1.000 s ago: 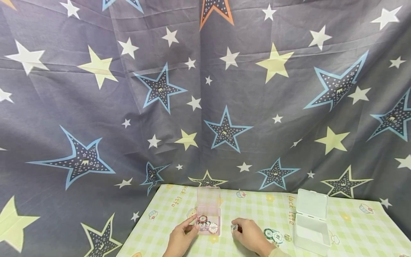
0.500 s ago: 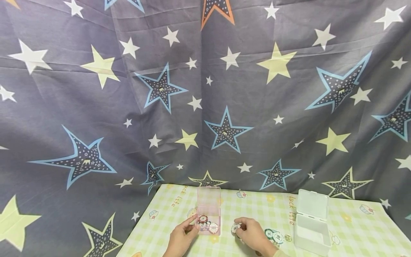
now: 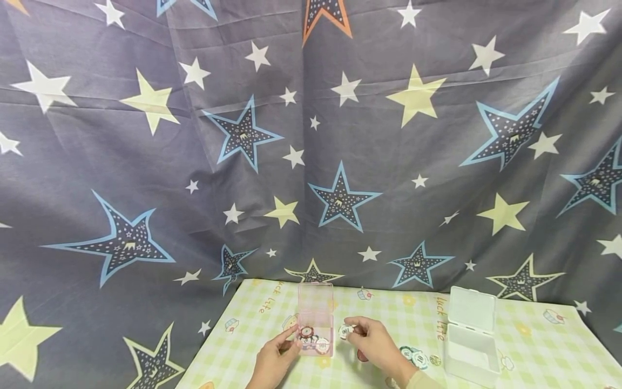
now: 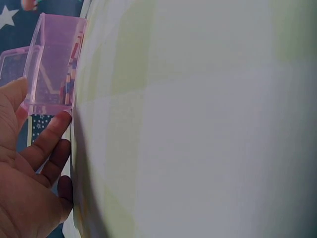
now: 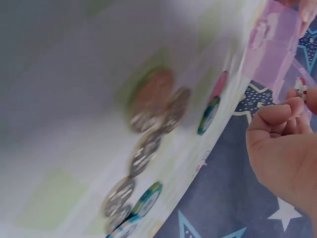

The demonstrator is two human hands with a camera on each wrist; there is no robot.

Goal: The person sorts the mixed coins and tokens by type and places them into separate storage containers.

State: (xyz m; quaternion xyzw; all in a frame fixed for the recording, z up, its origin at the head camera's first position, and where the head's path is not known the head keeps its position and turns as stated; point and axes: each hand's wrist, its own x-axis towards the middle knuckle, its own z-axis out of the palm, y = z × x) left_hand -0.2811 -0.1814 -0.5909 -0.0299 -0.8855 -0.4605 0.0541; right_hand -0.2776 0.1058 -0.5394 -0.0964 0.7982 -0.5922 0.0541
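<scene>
My right hand (image 3: 376, 343) pinches a white poker chip (image 3: 345, 331) marked 100 between thumb and fingers, just right of an open pink see-through box (image 3: 329, 334). In the right wrist view the chip's red-and-white edge shows at the fingertips. Inside the box lie several chips, among them a red one (image 3: 307, 332) and a white one (image 3: 322, 346) marked 100. My left hand (image 3: 274, 359) touches the box's left side with thumb and forefinger fairly straight; the left wrist view shows the other fingers loosely bent near the tablecloth.
Beneath my right wrist lie gold coins (image 5: 146, 151) and a reddish chip (image 3: 362, 355). Green-edged chips (image 3: 420, 359) and a gold coin (image 3: 435, 360) lie farther right. An open white box (image 3: 472, 373) stands beyond them. A starred curtain (image 3: 272, 183) hangs behind the checkered tablecloth (image 3: 233, 351).
My right hand, lower and closer to the table before, has lifted the white chip up and left toward the pink box, uncovering a reddish chip below. My left hand stays in place.
</scene>
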